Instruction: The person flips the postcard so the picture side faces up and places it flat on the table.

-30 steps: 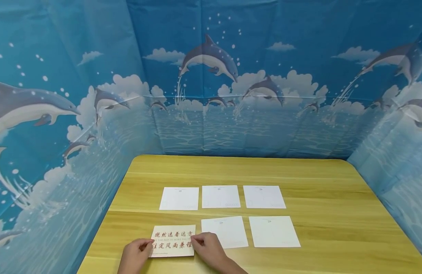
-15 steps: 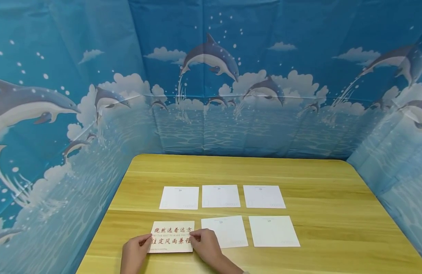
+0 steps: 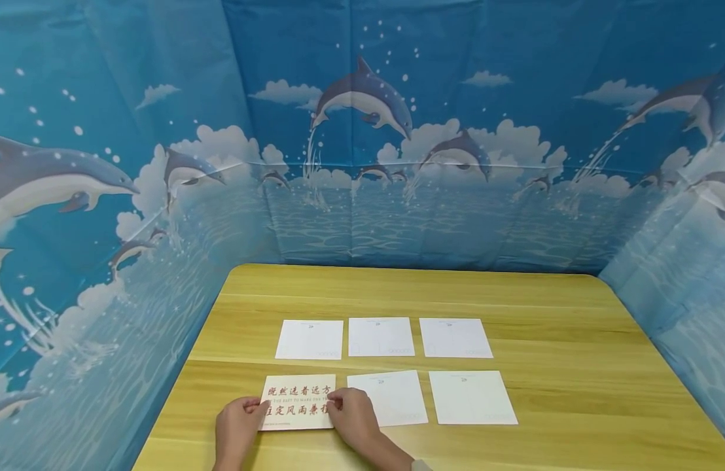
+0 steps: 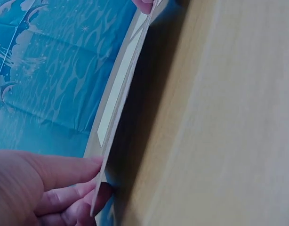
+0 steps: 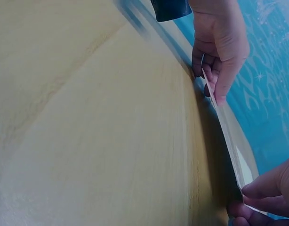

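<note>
A cream postcard (image 3: 298, 405) with red Chinese writing is held slightly above the table at the near left, printed side up. My left hand (image 3: 239, 425) pinches its left edge between thumb and fingers. On the opposite edge, my right hand (image 3: 356, 418) pinches it in the same way. Seen edge-on in the left wrist view, the postcard (image 4: 121, 110) casts a dark shadow on the wood below. White postcards lie beside and beyond it: one near the right hand (image 3: 394, 402), another farther right (image 3: 473, 398).
A back row holds white postcards at left (image 3: 309, 340), middle (image 3: 382, 337) and right (image 3: 455, 338). They lie flat on the yellow wood-grain table (image 3: 574, 366). A blue dolphin-print curtain (image 3: 445, 229) hangs around the back and sides.
Both hands have moved slightly away from the body, carrying the cream postcard toward the back row. The white postcards have stayed where they were.
</note>
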A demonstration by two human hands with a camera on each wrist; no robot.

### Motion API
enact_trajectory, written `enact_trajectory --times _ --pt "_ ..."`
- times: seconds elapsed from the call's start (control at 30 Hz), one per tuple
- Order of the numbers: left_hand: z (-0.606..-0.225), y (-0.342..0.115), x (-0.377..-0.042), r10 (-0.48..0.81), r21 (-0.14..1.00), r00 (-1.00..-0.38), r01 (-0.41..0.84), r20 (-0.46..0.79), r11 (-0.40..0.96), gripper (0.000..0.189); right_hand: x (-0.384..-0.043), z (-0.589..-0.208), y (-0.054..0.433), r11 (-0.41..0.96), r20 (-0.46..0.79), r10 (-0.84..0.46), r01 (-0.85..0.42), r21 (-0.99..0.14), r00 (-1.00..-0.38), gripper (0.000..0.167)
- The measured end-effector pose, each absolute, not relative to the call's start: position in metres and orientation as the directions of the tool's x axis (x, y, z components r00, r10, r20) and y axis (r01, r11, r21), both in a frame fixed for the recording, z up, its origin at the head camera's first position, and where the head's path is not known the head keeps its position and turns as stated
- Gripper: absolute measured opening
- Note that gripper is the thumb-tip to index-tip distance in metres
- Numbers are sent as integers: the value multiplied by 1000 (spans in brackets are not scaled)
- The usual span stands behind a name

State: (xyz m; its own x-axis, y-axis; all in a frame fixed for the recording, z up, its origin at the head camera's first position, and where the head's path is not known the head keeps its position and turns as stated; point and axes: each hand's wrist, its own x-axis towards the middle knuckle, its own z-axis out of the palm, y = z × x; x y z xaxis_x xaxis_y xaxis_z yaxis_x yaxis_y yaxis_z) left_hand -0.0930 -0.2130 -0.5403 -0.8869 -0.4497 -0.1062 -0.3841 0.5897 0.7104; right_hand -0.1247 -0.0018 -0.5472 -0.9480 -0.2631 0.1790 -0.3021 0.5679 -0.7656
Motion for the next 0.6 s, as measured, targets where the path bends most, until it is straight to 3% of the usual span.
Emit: enact_trajectory --times 0.6 --pt "-537 -210 -96 -482 636 -867 -445 -129 631 23 -121 -543 -6 615 150 -253 -279 -738 -956 12"
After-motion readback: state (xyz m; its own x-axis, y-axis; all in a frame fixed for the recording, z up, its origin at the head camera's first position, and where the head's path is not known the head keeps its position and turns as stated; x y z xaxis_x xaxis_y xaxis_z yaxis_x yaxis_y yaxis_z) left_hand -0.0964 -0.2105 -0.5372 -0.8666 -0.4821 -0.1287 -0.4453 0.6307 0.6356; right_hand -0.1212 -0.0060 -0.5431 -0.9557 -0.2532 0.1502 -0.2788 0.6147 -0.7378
